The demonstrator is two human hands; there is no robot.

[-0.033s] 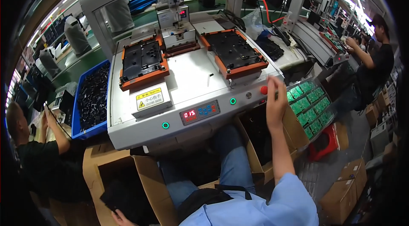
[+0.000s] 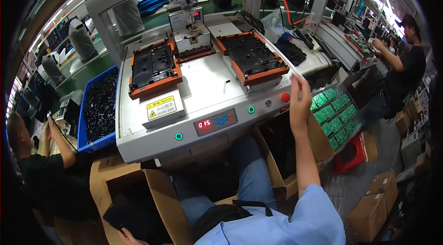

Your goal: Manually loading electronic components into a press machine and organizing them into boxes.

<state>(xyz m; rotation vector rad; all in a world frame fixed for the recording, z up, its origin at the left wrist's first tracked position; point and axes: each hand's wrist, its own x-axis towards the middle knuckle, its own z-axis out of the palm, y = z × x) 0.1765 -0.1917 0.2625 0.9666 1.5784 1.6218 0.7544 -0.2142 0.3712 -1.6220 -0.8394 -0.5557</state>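
The left hand (image 2: 128,237) grips a flat black rectangular panel (image 2: 125,216) by its near edge, at the open brown cardboard box (image 2: 102,175), presumably keeping its face untouched. Beside the round red button (image 2: 285,97), the right hand (image 2: 301,99) hangs loosely curled; whether it pinches anything, I can't tell.

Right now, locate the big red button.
In the head view, the red button is on the right end of the machine's front, just left of the right hand.

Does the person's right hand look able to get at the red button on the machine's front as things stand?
Probably yes: the right hand is raised beside the red button, with nothing visible between them, though one view leaves the depth uncertain.
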